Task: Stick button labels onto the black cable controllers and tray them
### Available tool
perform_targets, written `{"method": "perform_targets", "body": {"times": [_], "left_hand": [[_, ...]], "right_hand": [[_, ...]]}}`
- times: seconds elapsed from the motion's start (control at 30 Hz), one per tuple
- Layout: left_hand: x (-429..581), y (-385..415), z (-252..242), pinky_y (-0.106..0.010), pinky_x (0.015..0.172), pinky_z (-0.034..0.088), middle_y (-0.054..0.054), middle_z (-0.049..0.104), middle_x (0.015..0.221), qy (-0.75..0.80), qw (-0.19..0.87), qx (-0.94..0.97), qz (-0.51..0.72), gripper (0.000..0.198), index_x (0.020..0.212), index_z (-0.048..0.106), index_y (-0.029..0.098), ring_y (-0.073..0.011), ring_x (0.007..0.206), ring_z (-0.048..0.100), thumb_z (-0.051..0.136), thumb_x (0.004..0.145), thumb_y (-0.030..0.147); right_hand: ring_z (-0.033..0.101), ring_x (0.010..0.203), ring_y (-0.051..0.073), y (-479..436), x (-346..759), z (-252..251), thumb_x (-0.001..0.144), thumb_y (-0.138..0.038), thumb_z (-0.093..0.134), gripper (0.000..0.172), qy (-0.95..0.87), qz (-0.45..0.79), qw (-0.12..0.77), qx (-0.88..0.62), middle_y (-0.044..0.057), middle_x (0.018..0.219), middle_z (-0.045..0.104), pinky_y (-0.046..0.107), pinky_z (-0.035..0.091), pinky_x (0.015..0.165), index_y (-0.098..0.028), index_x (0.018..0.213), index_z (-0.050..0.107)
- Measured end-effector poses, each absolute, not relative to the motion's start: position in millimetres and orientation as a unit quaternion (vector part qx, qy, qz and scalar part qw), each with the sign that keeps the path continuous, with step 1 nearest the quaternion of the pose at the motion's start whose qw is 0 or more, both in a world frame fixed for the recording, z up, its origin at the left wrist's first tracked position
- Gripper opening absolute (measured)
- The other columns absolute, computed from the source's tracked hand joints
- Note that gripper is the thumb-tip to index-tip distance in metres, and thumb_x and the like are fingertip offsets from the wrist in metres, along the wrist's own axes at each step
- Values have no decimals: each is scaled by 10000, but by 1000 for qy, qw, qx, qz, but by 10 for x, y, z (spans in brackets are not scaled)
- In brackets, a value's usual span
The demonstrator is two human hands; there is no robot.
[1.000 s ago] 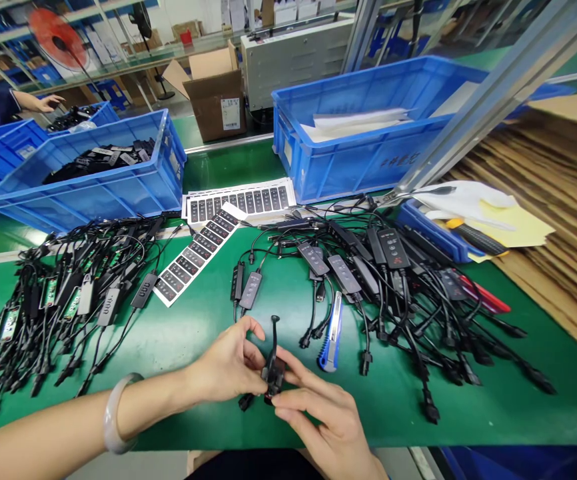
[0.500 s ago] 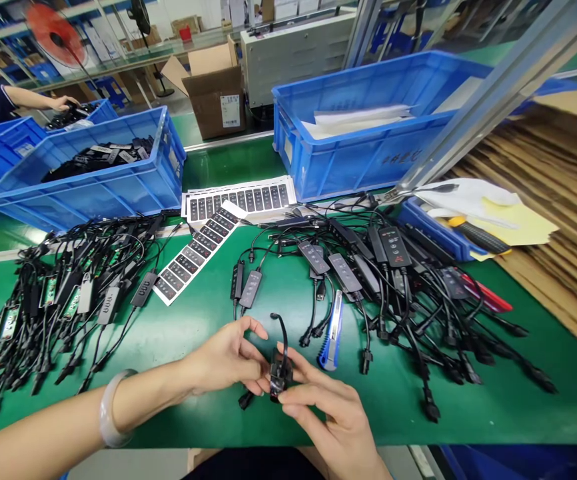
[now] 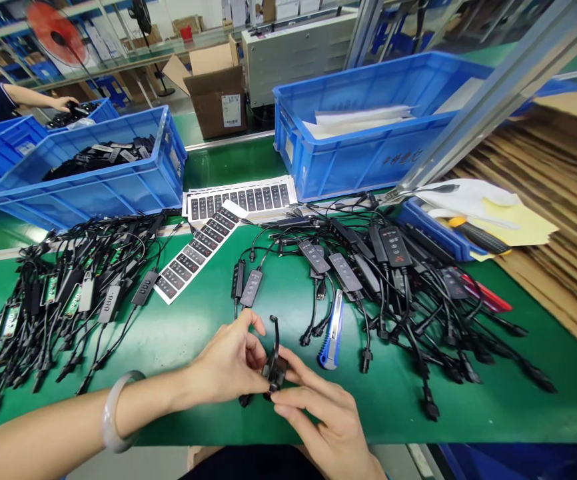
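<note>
Left hand (image 3: 228,357) and right hand (image 3: 323,417) | fingers clamped together on black cable plug (image 3: 275,371), steadying it between them | blue utility knife (image 3: 332,330) lies just beside, within reach

A small black inline cable unit (image 3: 275,371) sits tilted upright, pinched between the left hand (image 3: 228,360) and right hand (image 3: 318,410) above the green worktop (image 3: 248,427). Its thin black cable (image 3: 274,333) rises to a hooked end, while a black plug (image 3: 244,400) hangs low beside the fingers.
</note>
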State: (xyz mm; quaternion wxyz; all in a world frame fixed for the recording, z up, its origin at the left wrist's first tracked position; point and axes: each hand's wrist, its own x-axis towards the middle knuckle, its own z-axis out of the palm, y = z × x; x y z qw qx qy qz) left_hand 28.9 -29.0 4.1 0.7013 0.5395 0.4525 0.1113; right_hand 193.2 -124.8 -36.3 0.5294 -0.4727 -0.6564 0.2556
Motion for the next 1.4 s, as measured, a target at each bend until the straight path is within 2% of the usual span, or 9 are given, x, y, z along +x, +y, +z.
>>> {"method": "perform_targets", "body": {"times": [0.13, 0.3, 0.53, 0.7, 0.83, 0.97, 1.13, 1.3, 1.4], "left_hand": [[297, -292, -5, -160, 463, 349, 121, 580, 602, 457, 712, 519, 125, 564, 897, 365, 250, -60, 485, 479, 745, 526, 59], [266, -229, 1, -184, 513, 409, 70, 670, 612, 432, 784, 429, 123, 501, 902, 360, 239, -83, 513, 569, 702, 574, 77], [254, -173, 142, -237, 575, 476, 21, 701, 634, 450, 790, 402, 107, 417, 875, 445, 207, -113, 554, 613, 775, 625, 166], [238, -124, 162, -222, 568, 464, -10, 642, 656, 486, 737, 452, 128, 134, 764, 663, 128, -94, 555, 563, 687, 660, 209], [242, -61, 178, -215, 501, 426, 26, 489, 553, 496, 742, 420, 168, 92, 615, 590, 142, -78, 477, 453, 568, 667, 215], [296, -22, 130, -217, 464, 414, 44, 429, 532, 454, 783, 366, 216, 91, 637, 464, 194, -96, 475, 388, 505, 715, 215], [395, -51, -33, -245, 539, 470, 16, 564, 590, 449, 756, 415, 233, 202, 734, 493, 191, -125, 547, 523, 561, 821, 359], [470, -47, -104, -225, 529, 449, 37, 539, 561, 446, 741, 418, 277, 354, 665, 474, 195, -106, 528, 501, 614, 798, 492], [494, -14, -80, -206, 535, 439, 21, 563, 600, 448, 739, 414, 285, 400, 704, 571, 161, -99, 563, 514, 692, 741, 540]], "right_hand": [[749, 898, 228, -1248, 1937, -364, 847, -121, 635, 143, -650, 272, 529, -473, 141, 1206, 692, 236, 609, 775, -198, 813, 751], [686, 1058, 286, -1244, 1992, -360, 840, -118, 649, 138, -624, 303, 540, -477, 134, 1186, 702, 262, 607, 800, -211, 816, 749], [664, 1090, 299, -1225, 2002, -363, 843, -118, 648, 135, -615, 318, 547, -470, 131, 1166, 710, 274, 612, 792, -208, 818, 747], [650, 1114, 297, -1230, 2013, -381, 838, -104, 650, 128, -602, 328, 561, -464, 137, 1185, 703, 265, 605, 809, -197, 818, 737], [642, 1137, 297, -1238, 2032, -413, 874, -157, 637, 114, -559, 387, 573, -458, 113, 1076, 755, 321, 595, 862, -219, 846, 729], [717, 995, 282, -1201, 2028, -429, 929, -272, 602, 108, -442, 497, 624, -410, 85, 996, 771, 346, 611, 826, -234, 885, 693], [752, 885, 255, -1129, 2046, -392, 936, -380, 593, 154, -332, 569, 662, -357, 61, 835, 782, 336, 622, 756, -240, 985, 634], [756, 836, 264, -1107, 2093, -293, 872, -429, 672, 251, -271, 589, 634, -422, 63, 869, 759, 344, 604, 718, -227, 1008, 610], [753, 774, 237, -1112, 2108, -258, 854, -438, 688, 308, -275, 569, 633, -447, 73, 928, 740, 305, 578, 655, -230, 1066, 607]]}}
